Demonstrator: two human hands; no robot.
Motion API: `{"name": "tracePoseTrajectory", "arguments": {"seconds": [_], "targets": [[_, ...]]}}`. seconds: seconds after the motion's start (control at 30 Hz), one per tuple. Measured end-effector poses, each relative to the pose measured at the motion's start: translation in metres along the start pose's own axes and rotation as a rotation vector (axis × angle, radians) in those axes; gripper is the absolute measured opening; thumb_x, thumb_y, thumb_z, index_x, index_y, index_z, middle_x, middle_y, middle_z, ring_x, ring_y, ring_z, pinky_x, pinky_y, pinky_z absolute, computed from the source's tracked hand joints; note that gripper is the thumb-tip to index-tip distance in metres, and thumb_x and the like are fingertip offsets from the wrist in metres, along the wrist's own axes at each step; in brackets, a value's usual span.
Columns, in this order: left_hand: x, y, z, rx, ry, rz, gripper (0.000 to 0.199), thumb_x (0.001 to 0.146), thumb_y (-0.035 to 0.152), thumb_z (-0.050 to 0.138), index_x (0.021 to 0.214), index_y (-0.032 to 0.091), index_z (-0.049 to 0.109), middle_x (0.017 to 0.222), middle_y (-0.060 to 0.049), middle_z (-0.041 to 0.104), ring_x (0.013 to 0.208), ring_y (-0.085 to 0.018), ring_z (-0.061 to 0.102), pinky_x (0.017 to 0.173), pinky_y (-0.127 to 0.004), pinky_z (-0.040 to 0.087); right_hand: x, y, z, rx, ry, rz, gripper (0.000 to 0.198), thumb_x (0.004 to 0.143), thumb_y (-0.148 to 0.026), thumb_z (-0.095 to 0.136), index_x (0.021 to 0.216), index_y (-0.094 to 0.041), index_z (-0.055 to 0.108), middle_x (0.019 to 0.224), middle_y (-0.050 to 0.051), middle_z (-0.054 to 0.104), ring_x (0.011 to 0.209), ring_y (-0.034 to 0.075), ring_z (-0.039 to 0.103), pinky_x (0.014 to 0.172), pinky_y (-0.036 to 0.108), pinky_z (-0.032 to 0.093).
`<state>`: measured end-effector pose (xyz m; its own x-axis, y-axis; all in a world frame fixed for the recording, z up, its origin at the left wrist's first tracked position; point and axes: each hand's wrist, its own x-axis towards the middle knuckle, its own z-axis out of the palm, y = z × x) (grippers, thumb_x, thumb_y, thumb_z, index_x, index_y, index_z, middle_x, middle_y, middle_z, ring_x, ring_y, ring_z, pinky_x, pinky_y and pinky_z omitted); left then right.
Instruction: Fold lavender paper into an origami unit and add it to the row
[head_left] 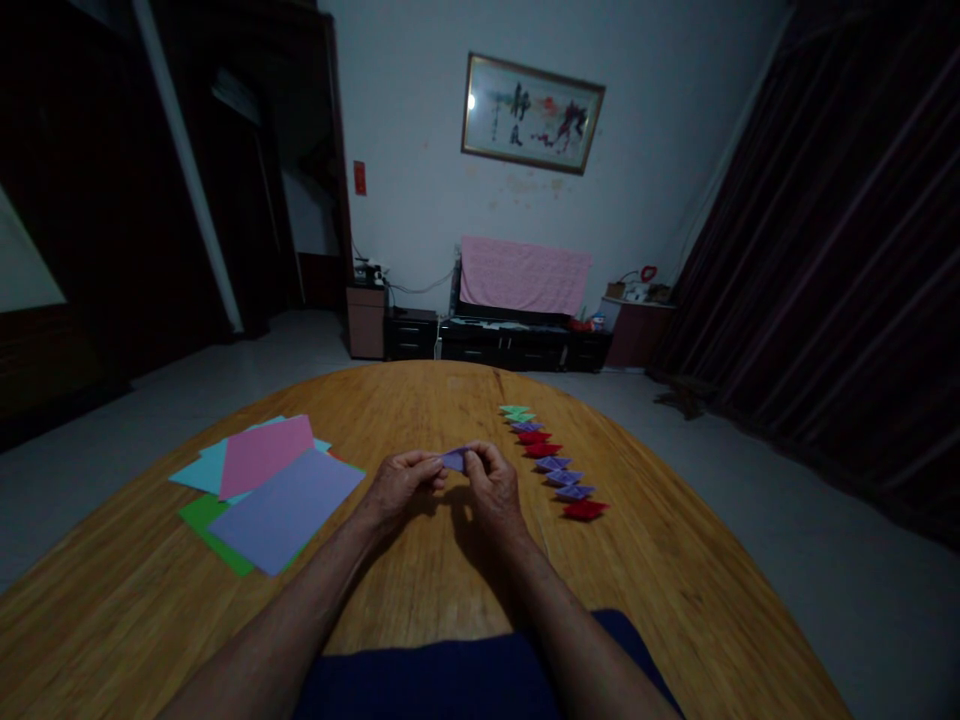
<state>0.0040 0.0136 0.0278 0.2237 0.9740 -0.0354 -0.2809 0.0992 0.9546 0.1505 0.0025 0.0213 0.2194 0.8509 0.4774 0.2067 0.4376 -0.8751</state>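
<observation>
A small folded piece of purple paper is held just above the table between my two hands. My left hand pinches its left end with thumb and fingers. At the other end, my right hand grips it, thumb on the near side. My fingers hide part of the paper, so its full folded shape does not show. To the right stands a slanting row of folded paper boats, among them a red boat, a purple boat and a green boat.
Loose sheets overlap at the left of the round wooden table: a purple sheet, a pink sheet, a green sheet and light blue ones. Beyond the table, a pink cloth covers a screen on a black cabinet.
</observation>
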Motion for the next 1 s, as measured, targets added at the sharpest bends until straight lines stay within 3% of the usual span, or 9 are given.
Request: {"name": "tracePoseTrajectory", "arguments": {"seconds": [0.2, 0.37, 0.6, 0.8, 0.9, 1.0], "targets": [[-0.006, 0.007, 0.004, 0.14, 0.054, 0.042, 0.026, 0.064, 0.033, 0.079, 0.082, 0.017, 0.072, 0.076, -0.004, 0.069, 0.055, -0.01, 0.059, 0.052, -0.021, 0.045, -0.005, 0.004, 0.004, -0.038, -0.098, -0.088, 0.015, 0.083, -0.027, 0.053, 0.079, -0.02, 0.066, 0.076, 0.003, 0.064, 0.076, 0.017, 0.06, 0.07, 0.028, 0.048], [-0.011, 0.007, 0.009, 0.042, -0.018, 0.051, 0.025, 0.064, 0.034, 0.08, 0.08, 0.015, 0.073, 0.072, -0.004, 0.067, 0.059, -0.012, 0.061, 0.054, -0.022, 0.047, -0.007, 0.01, 0.005, -0.045, -0.149, -0.115, 0.016, 0.083, -0.026, 0.056, 0.078, -0.021, 0.071, 0.079, 0.004, 0.065, 0.077, 0.017, 0.062, 0.07, 0.028, 0.049], [-0.009, 0.006, 0.008, -0.022, 0.017, -0.04, 0.028, 0.061, 0.031, 0.083, 0.081, 0.014, 0.073, 0.072, -0.006, 0.067, 0.062, -0.014, 0.062, 0.06, -0.028, 0.053, -0.006, 0.017, 0.005, -0.025, -0.14, -0.078, 0.014, 0.081, -0.028, 0.061, 0.079, -0.021, 0.073, 0.08, 0.006, 0.068, 0.078, 0.019, 0.064, 0.068, 0.029, 0.051], [0.001, 0.001, 0.003, 0.045, 0.031, 0.026, 0.024, 0.063, 0.032, 0.078, 0.076, 0.013, 0.071, 0.07, -0.005, 0.065, 0.06, -0.014, 0.06, 0.055, -0.026, 0.051, -0.006, 0.016, 0.008, 0.034, -0.148, 0.001, 0.014, 0.08, -0.03, 0.061, 0.085, -0.021, 0.07, 0.078, 0.003, 0.067, 0.073, 0.017, 0.062, 0.065, 0.027, 0.05], [0.006, 0.0, -0.001, 0.115, 0.087, 0.089, 0.023, 0.065, 0.035, 0.075, 0.073, 0.014, 0.068, 0.069, -0.002, 0.063, 0.058, -0.013, 0.057, 0.051, -0.024, 0.047, -0.007, 0.016, 0.009, 0.084, -0.176, 0.097, 0.018, 0.078, -0.03, 0.062, 0.093, -0.021, 0.066, 0.079, 0.002, 0.067, 0.067, 0.014, 0.061, 0.06, 0.025, 0.048], [0.008, 0.0, -0.002, 0.177, 0.127, 0.142, 0.022, 0.067, 0.037, 0.071, 0.072, 0.016, 0.066, 0.063, 0.001, 0.06, 0.052, -0.01, 0.052, 0.049, -0.022, 0.041, -0.009, 0.013, 0.009, 0.126, -0.258, 0.228, 0.017, 0.076, -0.032, 0.064, 0.087, -0.018, 0.065, 0.072, 0.002, 0.065, 0.061, 0.014, 0.059, 0.056, 0.024, 0.046]]}}
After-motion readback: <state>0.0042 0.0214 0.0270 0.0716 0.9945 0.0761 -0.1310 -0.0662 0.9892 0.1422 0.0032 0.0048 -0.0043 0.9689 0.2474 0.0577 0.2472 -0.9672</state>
